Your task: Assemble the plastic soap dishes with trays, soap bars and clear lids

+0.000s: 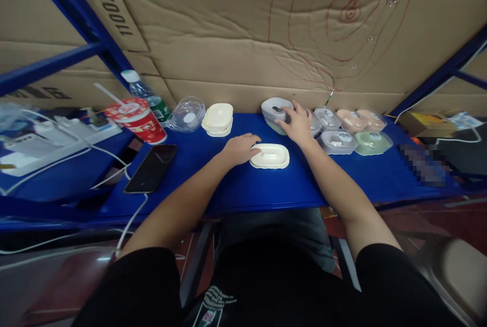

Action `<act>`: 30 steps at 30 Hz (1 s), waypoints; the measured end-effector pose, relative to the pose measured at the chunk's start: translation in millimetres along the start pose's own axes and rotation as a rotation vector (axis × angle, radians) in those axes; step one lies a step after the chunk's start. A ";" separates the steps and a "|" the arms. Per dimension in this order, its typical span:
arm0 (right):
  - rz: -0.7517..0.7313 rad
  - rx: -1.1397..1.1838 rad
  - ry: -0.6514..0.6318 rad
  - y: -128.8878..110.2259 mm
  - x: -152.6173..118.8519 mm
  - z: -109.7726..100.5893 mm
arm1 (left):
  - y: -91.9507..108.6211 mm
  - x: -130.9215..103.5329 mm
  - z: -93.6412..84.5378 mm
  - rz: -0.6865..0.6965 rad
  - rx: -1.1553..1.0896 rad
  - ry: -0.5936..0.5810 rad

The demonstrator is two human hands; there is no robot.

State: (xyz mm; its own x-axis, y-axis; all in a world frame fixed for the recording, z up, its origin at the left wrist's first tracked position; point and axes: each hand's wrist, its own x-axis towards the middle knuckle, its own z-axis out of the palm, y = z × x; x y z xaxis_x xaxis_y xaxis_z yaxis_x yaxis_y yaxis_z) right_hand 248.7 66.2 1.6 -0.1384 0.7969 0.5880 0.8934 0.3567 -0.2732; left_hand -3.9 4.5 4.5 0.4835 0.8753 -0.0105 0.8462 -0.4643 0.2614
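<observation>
In front of me a small cream plastic tray [270, 156], oval-cornered with a recessed middle, lies on the blue table. My left hand [240, 148] grips its left end, thumb and fingers at the rim. Farther back stands a stack of grey lidded plastic containers [273, 106], with a greenish one at the bottom. My right hand [299, 121] has its fingers closed around the stack's right side; part of the grip is hidden. More cream trays [217, 119] are stacked at the back, left of centre.
Several lidded containers [337, 141] in grey, peach and green stand right of my right hand. Clear plastic lids [187, 114], a bottle [152, 98], a red cup [137, 118] with a straw and a phone [151, 168] are on the left. Cardboard [213, 28] walls the back.
</observation>
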 end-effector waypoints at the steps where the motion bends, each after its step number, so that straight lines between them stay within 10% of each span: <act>1: -0.002 0.014 0.007 2.8 0.2 2.7 | -1.8 0.4 -0.4 -0.015 0.008 0.007; 8: -0.106 0.143 0.098 5.7 -9.9 -37.0 | -16.9 4.0 -1.4 -0.150 -0.059 0.131; 13: -0.200 0.412 -0.237 -8.4 -30.8 -70.8 | -35.1 8.4 -11.9 -0.278 -0.345 0.321; 18: -0.271 0.501 -0.470 -12.9 -45.5 -57.1 | -41.8 9.4 -14.6 -0.318 -0.538 0.209; 30: -0.257 0.417 -0.619 -9.2 -51.1 -27.5 | -18.2 5.1 -6.3 -0.180 0.060 0.021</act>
State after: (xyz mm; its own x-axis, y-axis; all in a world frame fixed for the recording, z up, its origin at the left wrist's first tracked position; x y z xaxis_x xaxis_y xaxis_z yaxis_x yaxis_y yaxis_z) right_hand 259.3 8.7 -5.0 -0.6408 0.7478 0.1740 0.5845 0.6221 -0.5210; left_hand -18.3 18.3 5.8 0.3185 0.9474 -0.0314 0.9308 -0.3064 0.1991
